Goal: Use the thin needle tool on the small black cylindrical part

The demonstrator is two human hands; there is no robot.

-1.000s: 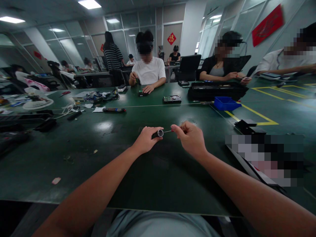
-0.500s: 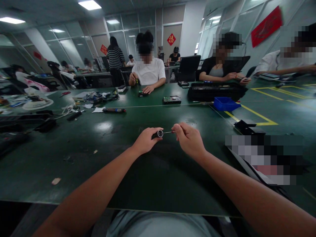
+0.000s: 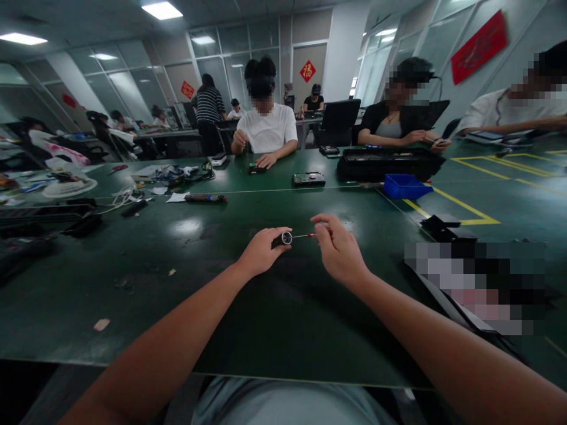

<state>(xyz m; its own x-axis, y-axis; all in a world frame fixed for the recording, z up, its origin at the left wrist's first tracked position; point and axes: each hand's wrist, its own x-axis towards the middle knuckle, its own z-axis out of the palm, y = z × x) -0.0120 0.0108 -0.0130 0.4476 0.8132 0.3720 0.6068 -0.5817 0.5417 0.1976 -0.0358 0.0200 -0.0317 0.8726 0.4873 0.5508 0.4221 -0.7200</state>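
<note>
I see my left hand (image 3: 261,251) closed around a small black cylinder (image 3: 286,238), low over the green table (image 3: 199,295), near the middle. My right hand (image 3: 339,251) pinches a thin screwdriver (image 3: 305,235), and its tip meets the metal end of the cylinder. I judge the work at this end is in progress; if a screw is already out, I cannot tell. A blue bin (image 3: 405,185) stands far right

Small cylinder part (image 3: 286,238) in left hand (image 3: 262,251): black body, shiny metal ring face. Thin tool (image 3: 303,235) in right hand (image 3: 339,248): bare metal shaft, red plastic-looking grip. Green table (image 3: 266,313) under the cylinder: smooth, semi-gloss, lamp glare. Blue bin (image 3: 405,185) far right of the cylinder: matt plastic.
</note>
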